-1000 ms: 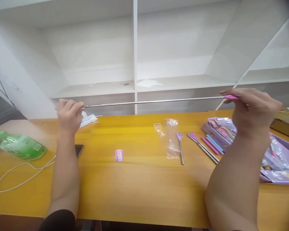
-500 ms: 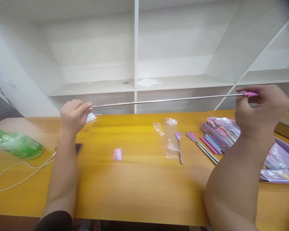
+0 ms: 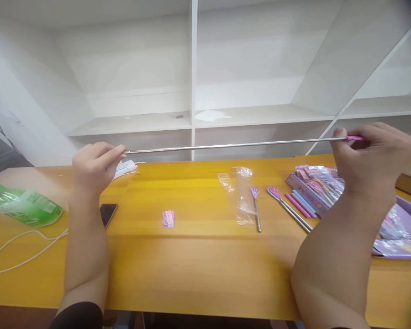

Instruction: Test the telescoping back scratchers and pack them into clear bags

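Note:
An extended telescopic back scratcher (image 3: 233,145) stretches almost level across the view, raised above the table. My left hand (image 3: 95,165) pinches its thin metal end. At the other end, my right hand (image 3: 371,155) is closed around the pink part, which the fingers mostly hide. On the table below lie a collapsed back scratcher with a purple hand-shaped head (image 3: 255,208) and, beside it, pink and blue-headed back scratchers (image 3: 289,209). Pink and blue tubes (image 3: 300,204) rest to their right. Clear plastic wrappers (image 3: 244,196) lie left of the purple one.
A purple box (image 3: 324,189) of packaged items and an open purple tray (image 3: 409,219) sit at right. A small pink card (image 3: 168,219) lies mid-table. At left are a green bottle (image 3: 25,204), a phone (image 3: 108,214), a white cable (image 3: 17,237) and a power strip (image 3: 126,168). White shelves (image 3: 260,116) stand behind.
My left hand has shifted a little left and my right hand slightly right, still holding the back scratcher's ends. More of the phone and power strip shows.

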